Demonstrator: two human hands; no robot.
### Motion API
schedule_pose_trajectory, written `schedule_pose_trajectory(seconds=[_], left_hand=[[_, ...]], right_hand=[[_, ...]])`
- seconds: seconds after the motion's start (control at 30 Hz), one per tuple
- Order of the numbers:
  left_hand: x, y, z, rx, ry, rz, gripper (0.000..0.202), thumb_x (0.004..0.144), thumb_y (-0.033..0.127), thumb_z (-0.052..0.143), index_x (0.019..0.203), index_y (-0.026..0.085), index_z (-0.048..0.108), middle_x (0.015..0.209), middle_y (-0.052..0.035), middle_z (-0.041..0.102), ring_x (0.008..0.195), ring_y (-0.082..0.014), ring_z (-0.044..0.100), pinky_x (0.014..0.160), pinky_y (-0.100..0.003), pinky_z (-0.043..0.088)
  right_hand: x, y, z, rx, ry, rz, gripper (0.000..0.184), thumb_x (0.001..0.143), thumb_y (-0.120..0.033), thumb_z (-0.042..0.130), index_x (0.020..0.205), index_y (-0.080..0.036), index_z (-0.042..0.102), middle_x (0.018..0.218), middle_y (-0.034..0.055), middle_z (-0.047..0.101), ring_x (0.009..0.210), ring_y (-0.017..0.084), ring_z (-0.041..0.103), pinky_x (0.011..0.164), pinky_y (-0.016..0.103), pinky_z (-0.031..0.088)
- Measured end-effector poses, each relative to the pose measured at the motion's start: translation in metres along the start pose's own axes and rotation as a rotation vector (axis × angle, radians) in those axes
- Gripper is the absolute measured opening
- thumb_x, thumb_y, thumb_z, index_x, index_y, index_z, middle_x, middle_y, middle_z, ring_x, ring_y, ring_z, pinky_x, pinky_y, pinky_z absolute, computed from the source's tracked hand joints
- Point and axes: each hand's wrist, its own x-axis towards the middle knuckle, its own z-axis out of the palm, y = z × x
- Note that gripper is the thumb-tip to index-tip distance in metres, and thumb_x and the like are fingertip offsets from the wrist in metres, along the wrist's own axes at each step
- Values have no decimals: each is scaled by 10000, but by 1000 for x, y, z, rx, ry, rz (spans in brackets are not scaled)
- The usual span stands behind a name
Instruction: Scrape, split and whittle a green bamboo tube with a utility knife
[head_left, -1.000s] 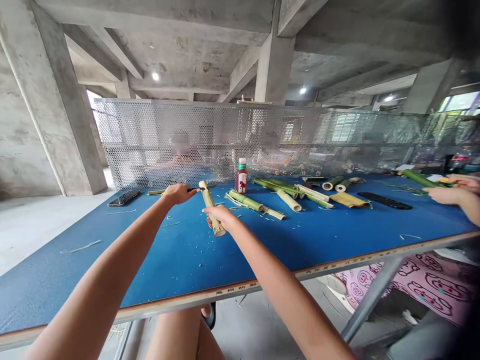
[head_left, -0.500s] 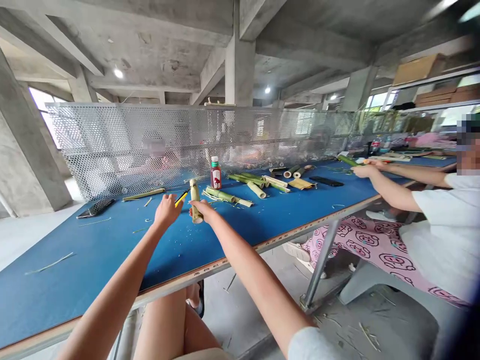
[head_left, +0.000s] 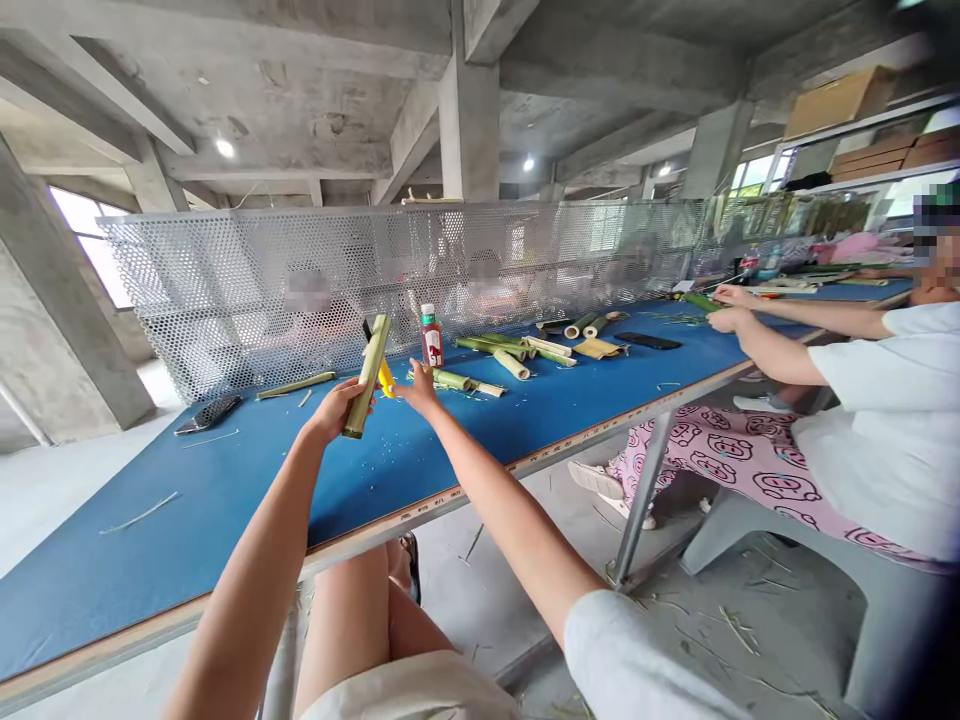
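My left hand [head_left: 334,410] grips the lower end of a peeled pale-green bamboo tube [head_left: 367,375], which tilts up above the blue table. Just right of the tube lies the yellow handle of a utility knife [head_left: 385,379], with a dark tip showing beyond the tube. My right hand [head_left: 420,388] is close to that handle, fingers spread, and I cannot see it gripping anything. Part of the knife is hidden behind the tube, so what supports it is hidden too.
A red-capped sauce bottle [head_left: 430,338] and several bamboo pieces [head_left: 487,350] lie beyond my hands. A phone [head_left: 208,413] rests at the left. A perforated metal screen [head_left: 225,300] backs the blue table [head_left: 225,490]. A co-worker [head_left: 877,430] sits at the right, hands [head_left: 731,320] on bamboo.
The bamboo tube has passed from my right hand to my left and now tilts upward. The yellow knife has shifted right, and my right hand has opened. The view has turned right.
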Motion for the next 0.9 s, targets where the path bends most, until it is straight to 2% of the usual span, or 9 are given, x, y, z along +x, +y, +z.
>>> schedule_pose_trajectory(seconds=[0.07, 0.13, 0.23, 0.33, 0.5, 0.63, 0.73, 0.83, 0.9], left_hand=[[-4, 1, 3, 86, -53, 7, 343, 672, 325, 564, 946, 119, 572, 765, -59, 618, 543, -97, 539, 508, -226, 450], [-7, 3, 9, 200, -129, 44, 388, 638, 313, 609, 975, 132, 546, 733, -33, 605, 500, -84, 519, 484, -218, 431], [-8, 5, 14, 395, -158, 138, 403, 642, 351, 625, 975, 161, 499, 777, -33, 611, 513, -95, 541, 510, -235, 437], [-5, 3, 12, 718, 28, 202, 343, 738, 472, 494, 886, 162, 503, 726, -43, 613, 531, -127, 570, 520, -244, 420], [-3, -3, 9, 1083, 440, 178, 459, 818, 558, 264, 994, 196, 483, 687, -46, 629, 594, -169, 594, 517, -236, 360], [-15, 5, 12, 1286, 597, 216, 535, 737, 648, 349, 970, 189, 496, 774, -98, 640, 736, -243, 605, 555, -258, 354], [-25, 19, 9, 1295, 746, 273, 500, 760, 621, 338, 946, 181, 486, 780, -109, 626, 767, -252, 596, 592, -277, 365], [-27, 30, -3, 993, 983, 390, 394, 816, 526, 300, 946, 185, 448, 759, -75, 595, 710, -192, 585, 593, -268, 390], [-21, 31, -12, 657, 1020, 432, 295, 807, 440, 370, 961, 193, 415, 724, -24, 562, 597, -129, 552, 547, -236, 405]], right_hand=[[2, 2, -7, -62, 33, -62, 873, 492, -357, 713, 1266, -171, 356, 1331, 140, 285, 1247, 275, 244, 972, 378, 277], [1, 1, -15, -33, -22, -92, 765, 476, -357, 728, 1170, -184, 456, 1250, 114, 401, 1177, 266, 356, 932, 379, 326], [-2, -5, -29, 172, -371, -8, 388, 616, -390, 644, 907, -144, 566, 849, 54, 589, 798, 178, 577, 732, 316, 455], [-6, -10, -41, 451, -643, 81, 271, 688, -387, 600, 788, -140, 550, 598, -12, 535, 524, 103, 524, 564, 253, 466], [-15, -20, -41, 718, -724, 130, 241, 725, -350, 599, 845, -158, 515, 593, -40, 510, 467, 65, 467, 472, 187, 427], [-20, -24, -22, 719, -744, 124, 252, 795, -425, 494, 790, -174, 515, 497, -72, 407, 380, 45, 357, 393, 149, 332], [-20, -18, -7, 368, -650, 97, 278, 749, -442, 549, 673, -177, 513, 440, -66, 370, 376, 63, 353, 382, 166, 297], [-16, -9, -1, 4, -357, 12, 286, 689, -408, 617, 575, -179, 490, 444, -30, 411, 455, 108, 442, 439, 195, 319], [-10, -6, -3, -72, -175, -7, 240, 757, -388, 526, 655, -171, 522, 539, 9, 498, 564, 148, 512, 508, 215, 352]])
